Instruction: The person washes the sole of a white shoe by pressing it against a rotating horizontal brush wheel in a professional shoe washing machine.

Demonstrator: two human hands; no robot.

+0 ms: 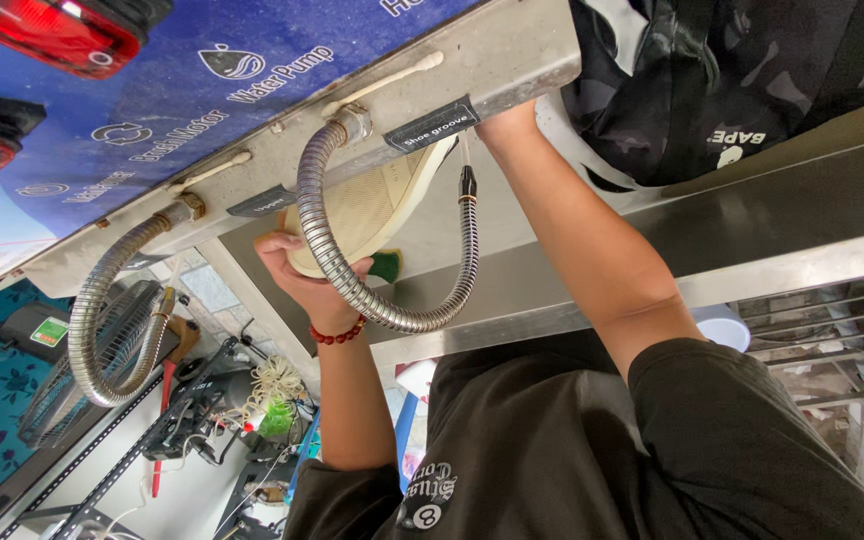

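Note:
My left hand [304, 278], with a red bead bracelet at the wrist, grips the heel end of a cream shoe [367, 205] and holds it up under the steel ledge [512, 55] of a washing machine panel. A small green piece [385, 265] shows just beside the shoe's lower edge. My right hand [508, 122] reaches toward the shoe's other end. Only its wrist shows; the fingers are hidden behind the ledge. A flexible metal hose [392, 315] loops in front of the shoe, and its nozzle [467, 186] points up near the shoe's toe.
A second flexible hose [87, 330] hangs at the left under the blue panel [152, 90], which has red round parts [52, 30]. A black camouflage bag [742, 80] lies on the steel basin [772, 225] at upper right. Tools and cables [202, 410] lie at lower left.

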